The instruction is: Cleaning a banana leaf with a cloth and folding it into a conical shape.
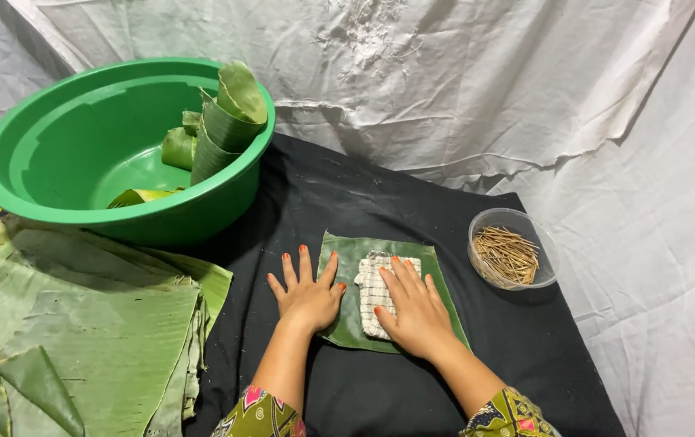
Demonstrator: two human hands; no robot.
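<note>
A cut piece of green banana leaf [436, 283] lies flat on the black cloth in front of me. On it sits a folded white checked cloth [370, 285]. My right hand [414, 307] presses flat on that cloth, fingers spread. My left hand [307, 290] lies flat and open, palm down, on the black cloth at the leaf's left edge, its thumb touching the leaf. Neither hand grips anything.
A big green plastic basin [64, 146] at the back left holds rolled banana-leaf cones [226, 121]. A stack of large banana leaves [80, 324] lies at the left. A small clear tub of wooden picks [509, 252] stands at the right. White sheeting surrounds the black cloth [347, 202].
</note>
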